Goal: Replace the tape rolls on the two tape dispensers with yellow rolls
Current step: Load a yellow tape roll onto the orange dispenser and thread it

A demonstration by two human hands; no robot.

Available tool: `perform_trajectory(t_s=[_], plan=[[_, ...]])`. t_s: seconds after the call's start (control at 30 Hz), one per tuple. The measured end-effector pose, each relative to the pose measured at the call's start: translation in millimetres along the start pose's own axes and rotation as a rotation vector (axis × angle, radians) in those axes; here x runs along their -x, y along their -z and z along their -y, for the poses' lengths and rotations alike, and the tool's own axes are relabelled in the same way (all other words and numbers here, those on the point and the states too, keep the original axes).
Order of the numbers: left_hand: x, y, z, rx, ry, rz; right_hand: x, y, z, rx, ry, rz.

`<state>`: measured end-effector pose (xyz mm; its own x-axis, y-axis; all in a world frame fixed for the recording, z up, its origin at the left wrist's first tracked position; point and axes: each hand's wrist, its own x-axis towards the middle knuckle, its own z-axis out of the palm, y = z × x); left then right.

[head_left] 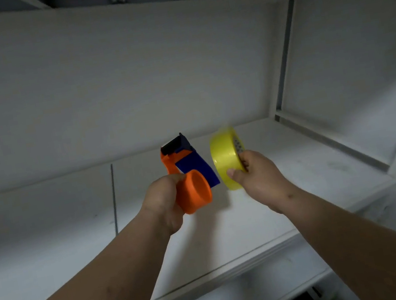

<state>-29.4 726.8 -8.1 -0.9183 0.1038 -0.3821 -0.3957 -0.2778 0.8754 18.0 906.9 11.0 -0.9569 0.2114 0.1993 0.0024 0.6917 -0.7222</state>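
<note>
My left hand (162,203) grips an orange and blue tape dispenser (187,172) above a white shelf. Its round orange hub faces right and carries no roll; its black cutter end points away from me. My right hand (257,179) holds a yellow tape roll (228,160) by the rim, thumb on the outer face and fingers inside the core. The roll stands on edge just right of the hub, a small gap apart from the dispenser. Only this one dispenser and this one roll are in view.
The white shelf board (231,226) lies under both hands, with a white back wall (111,85) behind and a white side panel (351,64) at the right. A lower shelf edge (229,289) runs below my forearms.
</note>
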Motion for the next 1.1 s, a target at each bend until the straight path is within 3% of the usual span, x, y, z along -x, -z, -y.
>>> perform_trajectory(t_s=[0.5,0.73,1.1], plan=[[49.0,205.4,-53.9,0.130,-0.130,-0.202,72.5,-157.3,160.7,-0.136,0.236,0.168],[95.3,264.3,-61.0,0.174,-0.193,-0.358,91.1,-198.4,204.6,-0.136,0.390,0.287],[146.7,341.0,-55.5,0.155,-0.328,-0.480,139.4,-263.1,260.3,-0.207,0.396,0.390]])
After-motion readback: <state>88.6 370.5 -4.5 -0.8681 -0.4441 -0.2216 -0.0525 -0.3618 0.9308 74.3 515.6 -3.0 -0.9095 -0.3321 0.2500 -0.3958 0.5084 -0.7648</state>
